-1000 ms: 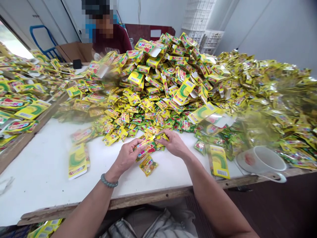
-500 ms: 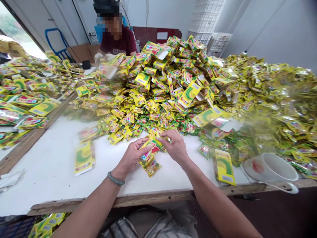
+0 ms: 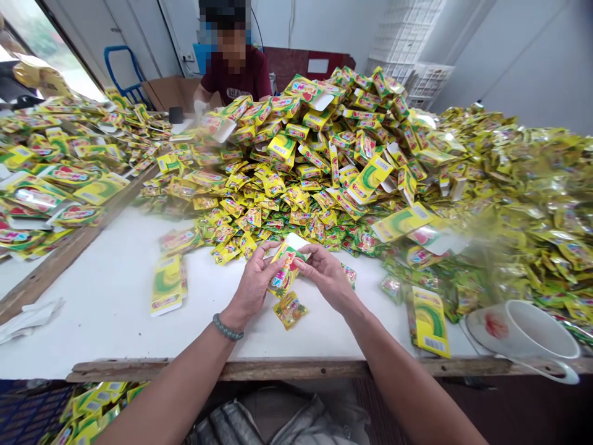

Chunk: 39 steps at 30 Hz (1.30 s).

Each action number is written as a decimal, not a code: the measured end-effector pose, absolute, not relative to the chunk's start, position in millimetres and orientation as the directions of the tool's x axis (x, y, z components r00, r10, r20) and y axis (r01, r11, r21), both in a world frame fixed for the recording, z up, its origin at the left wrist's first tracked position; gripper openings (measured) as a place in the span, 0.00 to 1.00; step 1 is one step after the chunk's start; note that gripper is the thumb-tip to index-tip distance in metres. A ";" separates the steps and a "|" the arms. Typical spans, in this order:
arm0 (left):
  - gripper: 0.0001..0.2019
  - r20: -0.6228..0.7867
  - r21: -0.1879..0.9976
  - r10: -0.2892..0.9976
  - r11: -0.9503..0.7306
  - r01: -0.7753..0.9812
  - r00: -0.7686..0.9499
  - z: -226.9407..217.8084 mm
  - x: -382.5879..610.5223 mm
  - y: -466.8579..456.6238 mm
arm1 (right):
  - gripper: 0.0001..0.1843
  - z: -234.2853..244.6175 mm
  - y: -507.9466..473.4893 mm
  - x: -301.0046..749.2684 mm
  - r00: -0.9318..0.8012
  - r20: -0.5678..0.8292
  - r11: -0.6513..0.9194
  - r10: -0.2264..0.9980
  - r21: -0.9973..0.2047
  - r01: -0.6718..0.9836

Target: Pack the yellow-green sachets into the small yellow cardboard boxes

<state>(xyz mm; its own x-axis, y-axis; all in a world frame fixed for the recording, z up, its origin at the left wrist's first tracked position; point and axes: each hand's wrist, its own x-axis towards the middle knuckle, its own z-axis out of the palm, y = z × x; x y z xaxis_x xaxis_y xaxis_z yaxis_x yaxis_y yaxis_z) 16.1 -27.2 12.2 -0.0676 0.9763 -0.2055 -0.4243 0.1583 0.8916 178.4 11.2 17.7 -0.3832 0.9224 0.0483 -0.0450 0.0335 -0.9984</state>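
A small yellow and green candy box (image 3: 286,267) with a red heart print is held between both hands above the white tabletop. Its white top flap (image 3: 294,242) points away from me. My left hand (image 3: 256,283) is closed around the box's left side, thumb on the printed front. My right hand (image 3: 328,277) pinches the box's right edge between thumb and fingers. Just below the box, a yellow sachet (image 3: 290,310) lies flat on the table. Another small sachet (image 3: 349,275) shows partly behind my right hand. What the box contains is hidden.
A large heap of boxes (image 3: 319,123) and sachets (image 3: 259,213) rises ahead. More sachets (image 3: 523,185) are piled right, more boxes (image 3: 69,179) left behind a wooden strip. A white mug (image 3: 519,337) stands at the front right edge. Across the table sits a person (image 3: 236,77).
My right hand has gone from the box's upper end, where it held a small sachet, to gripping its right edge. The white flap now shows. The view has shifted slightly left.
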 end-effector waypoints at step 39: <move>0.32 -0.099 0.984 0.995 0.100 -0.146 0.012 8.7 9.7 -35.2 | 0.13 19.3 9.7 180.3 -0.431 0.225 0.335 0.874 -0.921 0.199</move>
<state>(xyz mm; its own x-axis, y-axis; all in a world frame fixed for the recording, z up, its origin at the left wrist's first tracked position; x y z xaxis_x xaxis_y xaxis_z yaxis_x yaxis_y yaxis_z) 9.7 -35.2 8.7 0.0119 0.9950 -0.0989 -0.1456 0.0996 0.9843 180.3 9.7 19.3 -0.4314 0.8736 0.2250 0.1985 0.3352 -0.9210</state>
